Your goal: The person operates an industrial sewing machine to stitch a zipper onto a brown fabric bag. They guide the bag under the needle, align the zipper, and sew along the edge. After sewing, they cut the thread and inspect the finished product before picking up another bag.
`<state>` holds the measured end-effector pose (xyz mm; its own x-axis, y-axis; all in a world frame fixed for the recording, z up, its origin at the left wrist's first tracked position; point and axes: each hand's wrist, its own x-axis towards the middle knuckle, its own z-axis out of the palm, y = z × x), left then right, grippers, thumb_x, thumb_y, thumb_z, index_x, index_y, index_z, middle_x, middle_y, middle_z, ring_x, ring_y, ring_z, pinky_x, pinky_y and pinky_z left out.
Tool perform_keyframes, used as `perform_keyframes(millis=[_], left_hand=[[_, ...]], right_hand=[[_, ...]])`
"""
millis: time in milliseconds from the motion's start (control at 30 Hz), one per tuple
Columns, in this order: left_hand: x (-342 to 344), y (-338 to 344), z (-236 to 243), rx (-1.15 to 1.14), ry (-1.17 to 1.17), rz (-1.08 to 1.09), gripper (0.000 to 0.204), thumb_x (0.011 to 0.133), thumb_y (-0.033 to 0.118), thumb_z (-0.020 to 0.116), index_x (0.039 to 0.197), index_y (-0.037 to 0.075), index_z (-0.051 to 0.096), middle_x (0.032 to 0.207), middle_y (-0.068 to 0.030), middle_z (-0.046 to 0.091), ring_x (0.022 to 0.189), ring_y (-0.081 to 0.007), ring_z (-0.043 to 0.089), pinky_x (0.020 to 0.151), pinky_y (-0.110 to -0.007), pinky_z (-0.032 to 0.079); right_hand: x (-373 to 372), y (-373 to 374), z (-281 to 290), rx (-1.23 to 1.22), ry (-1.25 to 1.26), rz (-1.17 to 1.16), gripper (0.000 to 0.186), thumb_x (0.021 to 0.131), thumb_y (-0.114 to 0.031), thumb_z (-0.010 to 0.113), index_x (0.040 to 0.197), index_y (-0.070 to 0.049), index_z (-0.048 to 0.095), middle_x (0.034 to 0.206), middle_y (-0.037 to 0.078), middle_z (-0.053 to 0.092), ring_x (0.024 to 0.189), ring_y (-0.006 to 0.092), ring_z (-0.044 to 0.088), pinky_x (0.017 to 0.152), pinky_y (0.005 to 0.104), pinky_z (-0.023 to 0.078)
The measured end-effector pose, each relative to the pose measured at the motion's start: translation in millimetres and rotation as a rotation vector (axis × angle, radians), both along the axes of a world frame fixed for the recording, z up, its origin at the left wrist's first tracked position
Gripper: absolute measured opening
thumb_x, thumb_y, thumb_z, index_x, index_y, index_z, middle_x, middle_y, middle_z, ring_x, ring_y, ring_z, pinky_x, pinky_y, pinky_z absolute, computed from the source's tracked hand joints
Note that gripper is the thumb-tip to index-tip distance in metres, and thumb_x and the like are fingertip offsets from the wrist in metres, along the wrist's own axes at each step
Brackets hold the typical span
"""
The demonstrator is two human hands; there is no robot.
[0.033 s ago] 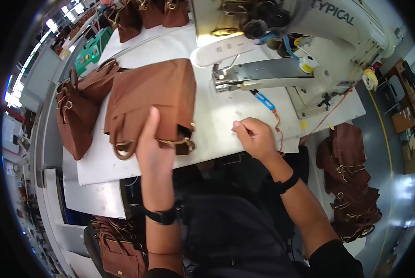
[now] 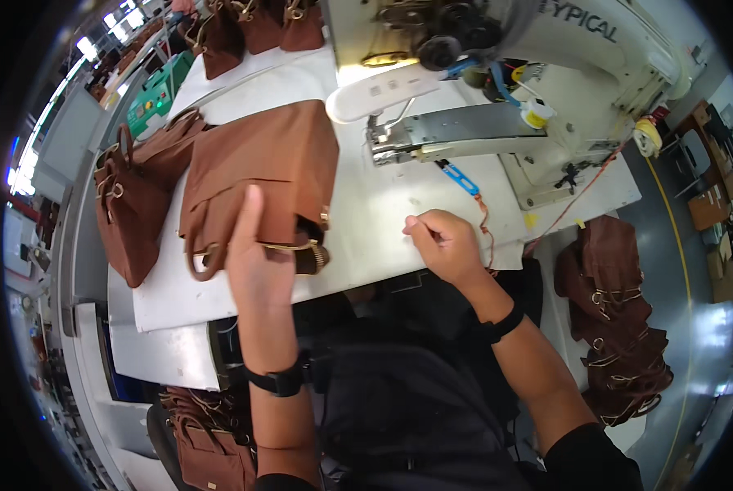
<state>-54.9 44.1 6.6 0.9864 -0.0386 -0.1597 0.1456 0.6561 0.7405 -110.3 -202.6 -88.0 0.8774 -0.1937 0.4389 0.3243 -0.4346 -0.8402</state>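
A brown handbag (image 2: pixel 248 155) lies on the white tabletop with its open, zippered end toward me. My left hand (image 2: pixel 260 266) grips that end, thumb stretched over the bag's panel; its other fingers are hidden. One looped handle of the bag hangs beside the thumb. Over the table to the right, my right hand (image 2: pixel 444 245) is closed, thumb against curled fingers, apart from the bag. Whether something small is in it I cannot make out. Beyond it lie blue thread snips (image 2: pixel 458 177) on an orange cord, under the arm of a sewing machine (image 2: pixel 465 131).
More brown handbags (image 2: pixel 133 209) stand at the left of the table, and others (image 2: pixel 260 29) at its far end. A brown pile of bags (image 2: pixel 616 319) sits to the right, another bag (image 2: pixel 211 454) below left. A green box (image 2: pixel 158 90) stands behind. The table's front edge (image 2: pixel 350 285) runs before me.
The whole view has shifted slightly, with table, machine and bag a little further left. My left hand keeps its place on the handbag; my right hand stays closed.
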Motion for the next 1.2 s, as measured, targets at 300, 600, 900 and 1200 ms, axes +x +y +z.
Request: perform_keyframes(millis=[300,600,900,1200], left_hand=[[-21.9,7.1,-12.6,-0.162,-0.112,-0.108,0.035,0.108,0.017,0.060,0.139,0.002,0.056,0.130,-0.0110,0.069,0.111,-0.0234,0.070,0.093,-0.037,0.061],[-24.7,5.1,-23.7,-0.303,0.145,0.037,0.032,0.105,0.012,0.063,0.136,0.002,0.058,0.138,-0.0127,0.064,0.125,-0.0262,0.064,0.101,-0.038,0.059],[-49.0,6.7,1.1,0.077,0.086,-0.062,0.041,0.103,0.013,0.065,0.141,0.004,0.055,0.134,-0.0105,0.066,0.118,-0.0246,0.068,0.091,-0.040,0.060],[-11.5,10.5,12.4,0.223,-0.017,-0.143,0.034,0.103,0.042,0.067,0.112,0.009,0.068,0.082,0.0014,0.070,0.056,-0.0039,0.057,0.041,-0.019,0.039]], right_hand=[[3.7,-0.5,-9.0,-0.032,-0.023,-0.016,0.021,0.095,-0.012,0.071,0.077,-0.001,0.067,0.066,0.009,0.061,0.056,0.0187,0.054,0.054,0.0333,0.043],[3.4,2.2,-6.4,-0.066,-0.037,-0.028,0.029,0.094,-0.014,0.071,0.070,-0.002,0.060,0.061,0.010,0.054,0.053,0.0240,0.049,0.053,0.0371,0.040],[2.2,4.9,0.4,0.029,-0.038,-0.011,0.034,0.095,-0.013,0.069,0.067,-0.001,0.053,0.059,0.012,0.048,0.052,0.0264,0.045,0.052,0.0394,0.038],[6.6,-3.8,5.8,0.096,0.154,0.057,0.027,0.098,-0.016,0.068,0.076,0.000,0.062,0.064,0.010,0.053,0.056,0.0183,0.046,0.055,0.0337,0.040]])
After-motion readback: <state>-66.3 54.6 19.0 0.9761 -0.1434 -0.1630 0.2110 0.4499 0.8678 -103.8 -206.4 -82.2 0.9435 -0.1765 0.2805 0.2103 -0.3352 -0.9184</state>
